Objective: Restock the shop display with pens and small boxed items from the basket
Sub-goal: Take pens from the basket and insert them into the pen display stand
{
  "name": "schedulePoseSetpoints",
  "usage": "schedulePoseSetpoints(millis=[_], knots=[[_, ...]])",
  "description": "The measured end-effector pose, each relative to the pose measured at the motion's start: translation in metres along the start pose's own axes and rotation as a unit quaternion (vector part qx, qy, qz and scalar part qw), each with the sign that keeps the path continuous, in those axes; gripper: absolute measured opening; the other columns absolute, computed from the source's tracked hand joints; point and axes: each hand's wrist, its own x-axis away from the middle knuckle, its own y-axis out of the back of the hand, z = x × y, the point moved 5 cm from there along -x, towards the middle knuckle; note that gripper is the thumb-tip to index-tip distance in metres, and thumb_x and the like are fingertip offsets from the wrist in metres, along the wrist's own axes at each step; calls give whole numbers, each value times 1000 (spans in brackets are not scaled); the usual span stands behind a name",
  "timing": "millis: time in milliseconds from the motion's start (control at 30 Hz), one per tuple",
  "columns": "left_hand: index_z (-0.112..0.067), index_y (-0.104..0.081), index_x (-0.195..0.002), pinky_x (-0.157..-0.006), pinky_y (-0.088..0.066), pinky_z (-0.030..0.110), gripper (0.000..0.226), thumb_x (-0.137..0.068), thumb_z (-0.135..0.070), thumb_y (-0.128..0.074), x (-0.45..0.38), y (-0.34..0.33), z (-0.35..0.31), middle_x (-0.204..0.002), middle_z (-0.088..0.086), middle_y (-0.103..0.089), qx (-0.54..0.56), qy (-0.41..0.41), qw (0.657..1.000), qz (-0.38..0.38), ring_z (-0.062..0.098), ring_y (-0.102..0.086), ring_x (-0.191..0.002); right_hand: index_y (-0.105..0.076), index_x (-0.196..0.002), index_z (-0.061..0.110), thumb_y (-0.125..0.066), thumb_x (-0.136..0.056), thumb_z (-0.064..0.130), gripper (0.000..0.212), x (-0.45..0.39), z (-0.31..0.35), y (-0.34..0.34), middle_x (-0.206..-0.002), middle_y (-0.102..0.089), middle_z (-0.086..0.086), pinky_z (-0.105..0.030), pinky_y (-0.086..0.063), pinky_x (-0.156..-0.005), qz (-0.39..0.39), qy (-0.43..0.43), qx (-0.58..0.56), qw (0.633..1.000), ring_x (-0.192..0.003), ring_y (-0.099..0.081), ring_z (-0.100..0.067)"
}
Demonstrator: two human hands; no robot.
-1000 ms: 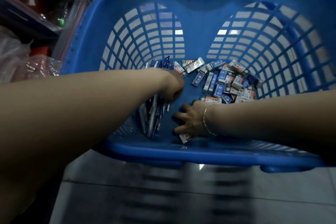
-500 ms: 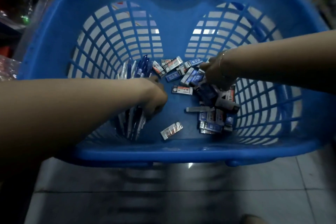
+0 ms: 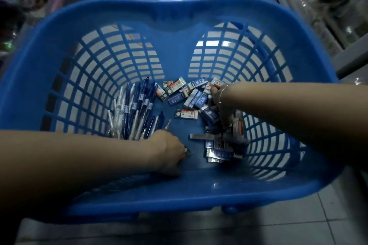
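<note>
- Left hand [image 3: 171, 152], lower middle of the frame, looks curled round one small box [image 3: 187, 152] on the basket floor. Only a corner of the box pokes out past the knuckles, so I'd call it a pinch, but the fingers themselves are tucked under.
- Right hand [image 3: 220, 103], right of centre, is buried wrist-deep in the box pile [image 3: 217, 145]. Can't tell if it's gripping anything or just raking, since the fingers are lost among the boxes.
- Pens [image 3: 135, 113] lie in a loose bundle left of centre, just above the left wrist, nobody holding them.
- To do this bit well, I'd say scoop several boxes per grab rather than singles, and lift the pens as one bundle so they don't slip through the basket [image 3: 179, 10] slots.
- Hard to see: box labels are too dim to read, shelves [image 3: 328, 6] at upper right are blurry, and the display itself isn't clearly in shot.
</note>
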Motion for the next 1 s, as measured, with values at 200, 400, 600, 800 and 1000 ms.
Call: schedulePoseSetpoints(millis=[200,400,600,800,1000], knots=[[-7,-60,-112,-71,-41,26,35,-97,-36,-48,-18,18,14,-119,17,-61,351,59,934,-42,30,-58,-105,-62,-110,8,-68,-84,30,34,17,-17,5,-96,-63,-4,-25,-54,-75,167,58,-107,978,-83,-61,-16],[-6,-57,-116,-75,-41,28,28,-92,-21,-54,-19,26,27,-118,15,-62,216,9,976,18,31,-57,-104,-52,-130,12,-61,-90,25,43,4,-10,30,-92,-54,5,-19,-40,-51,21,71,-109,991,-73,-50,-10],[-15,-54,-119,-79,-42,33,33,-89,-27,-58,-13,68,100,-116,7,-56,84,154,971,-159,25,-55,-102,-42,-131,15,-67,-84,27,55,-15,24,72,-127,-46,-8,-35,-44,-90,-275,144,-200,929,-119,-48,-27],[-5,-23,-143,-111,-24,40,81,-84,-39,-67,-28,36,132,-150,16,-26,160,260,945,-120,31,-26,-139,-25,-144,14,-65,-76,57,90,-31,61,81,-141,-29,-12,-43,-36,-98,-331,122,-140,925,-129,-33,-30],[-13,-14,-149,-109,-27,42,85,-85,-41,-63,-34,24,139,-147,16,-34,170,244,943,-150,32,-32,-136,-33,-141,14,-62,-78,57,81,-46,64,74,-143,-25,-11,-48,-34,-101,-248,32,-206,946,-129,-32,-31]])
